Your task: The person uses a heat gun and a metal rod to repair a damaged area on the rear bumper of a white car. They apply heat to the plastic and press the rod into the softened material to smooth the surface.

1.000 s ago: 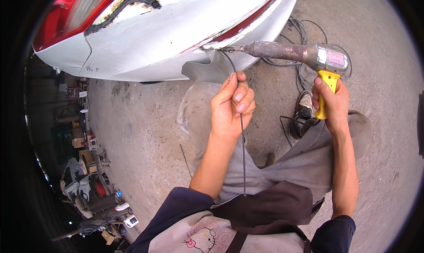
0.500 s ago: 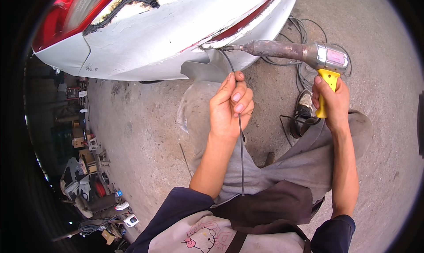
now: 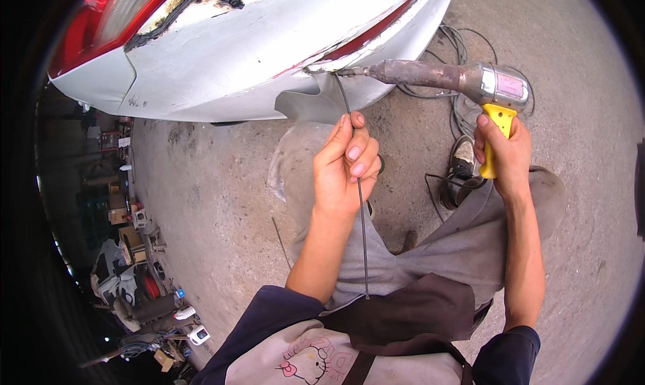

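My left hand [image 3: 346, 160] pinches a thin dark plastic welding rod [image 3: 363, 237]. The rod's upper end bends up to a damaged spot on the white car bumper [image 3: 222, 56], and its lower end hangs over my lap. My right hand [image 3: 504, 150] is wrapped round the yellow handle of a hot-air gun [image 3: 430, 74]. The gun lies nearly level, its narrow nozzle pointing left and meeting the bumper edge beside the rod's tip. A dark, rough seam [image 3: 188, 12] runs across the bumper near the red tail light [image 3: 101, 22].
Coiled grey cable [image 3: 460, 109] lies on the concrete floor [image 3: 222, 203] behind the gun. My shoe [image 3: 462, 160] is below it, with a dark cord close by. Boxes, bottles and assorted clutter [image 3: 134, 277] line the left side. Another thin rod [image 3: 281, 244] lies on the floor.
My left hand has shifted slightly left and down along with the rod, which leans a little more. The right hand and the hot-air gun have hardly moved.
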Demonstrator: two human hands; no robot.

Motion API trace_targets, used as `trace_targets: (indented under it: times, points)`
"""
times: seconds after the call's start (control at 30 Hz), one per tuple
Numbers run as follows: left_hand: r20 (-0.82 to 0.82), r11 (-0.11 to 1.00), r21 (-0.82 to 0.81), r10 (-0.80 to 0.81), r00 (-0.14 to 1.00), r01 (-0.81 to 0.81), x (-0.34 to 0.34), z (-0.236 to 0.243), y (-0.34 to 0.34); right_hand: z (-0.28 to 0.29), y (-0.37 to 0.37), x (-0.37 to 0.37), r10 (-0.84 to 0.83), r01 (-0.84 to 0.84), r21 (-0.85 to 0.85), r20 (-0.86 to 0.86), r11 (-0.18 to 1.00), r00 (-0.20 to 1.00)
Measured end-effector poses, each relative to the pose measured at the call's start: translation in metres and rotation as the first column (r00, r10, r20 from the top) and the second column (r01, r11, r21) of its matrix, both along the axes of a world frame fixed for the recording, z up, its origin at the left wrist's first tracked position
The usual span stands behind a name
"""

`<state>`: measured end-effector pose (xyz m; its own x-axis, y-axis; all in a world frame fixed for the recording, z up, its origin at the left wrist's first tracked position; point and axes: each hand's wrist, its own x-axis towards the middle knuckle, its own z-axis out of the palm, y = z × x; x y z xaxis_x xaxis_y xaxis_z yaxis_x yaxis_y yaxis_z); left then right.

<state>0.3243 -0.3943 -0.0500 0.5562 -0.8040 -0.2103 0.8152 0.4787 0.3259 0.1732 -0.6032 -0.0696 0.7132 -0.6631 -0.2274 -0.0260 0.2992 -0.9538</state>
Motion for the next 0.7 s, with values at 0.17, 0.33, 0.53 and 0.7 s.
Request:
trace_targets:
  times: [0.17,0.33,0.53,0.7]
  points:
    - [-0.023,0.999,-0.033,-0.012,1.0,0.011,0.002,0.002,0.005,0.001,0.001,0.002,0.0,0.0,-0.006,-0.002,1.0,1.0]
    - [-0.066,0.999,-0.042,0.005,0.998,-0.008,0.002,0.005,0.012,0.0,0.004,0.004,-0.007,0.007,-0.001,0.006,1.0,1.0]
    - [-0.043,1.0,-0.005,-0.004,0.999,0.004,-0.002,0.004,0.018,-0.001,0.004,0.004,-0.009,0.009,0.013,-0.013,1.0,1.0]
    - [-0.034,1.0,0.0,-0.026,0.999,0.026,-0.004,0.006,0.019,-0.001,0.001,0.001,-0.021,0.021,0.02,-0.007,1.0,1.0]
